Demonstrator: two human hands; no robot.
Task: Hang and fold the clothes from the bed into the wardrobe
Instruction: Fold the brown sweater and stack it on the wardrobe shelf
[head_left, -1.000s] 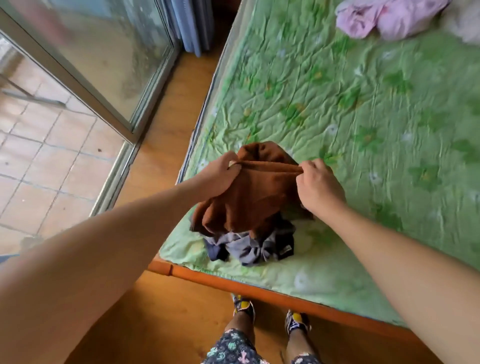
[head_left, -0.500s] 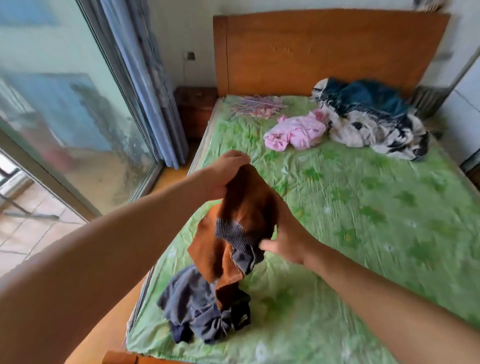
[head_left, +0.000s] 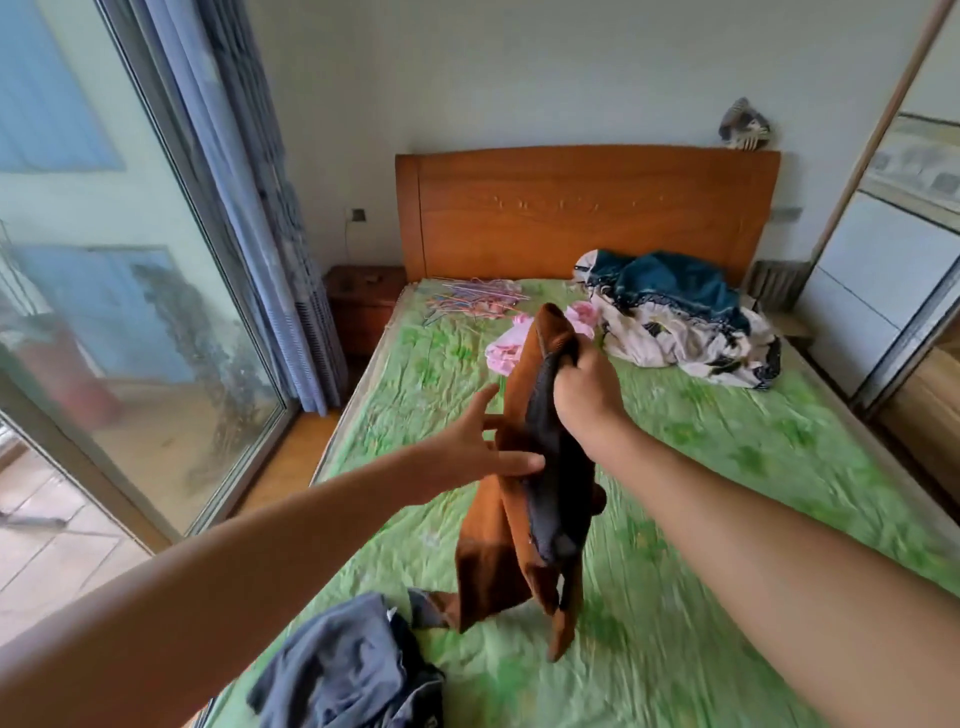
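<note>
Gripping hand: right hand (head_left: 587, 395), fingers curled round the upper fold of the rust-brown fabric garment with dark lining (head_left: 493, 561); half a second ago it was lower, against the garment's side.
Free hand: left hand (head_left: 467, 457), fingers straight and spread wide, fingertips touching the garment's left edge; earlier it gripped the top.
Garment position: held up and hanging lengthwise over the green floral bedsheet (head_left: 727, 467); lower end just beside the crumpled dark grey garment (head_left: 343, 670) at the foot.
Far end of bed: crumpled pink garment (head_left: 506, 348), teal-and-white clothes pile (head_left: 675, 306), thin coloured hangers (head_left: 467, 301), by the wooden headboard (head_left: 571, 208).
</note>
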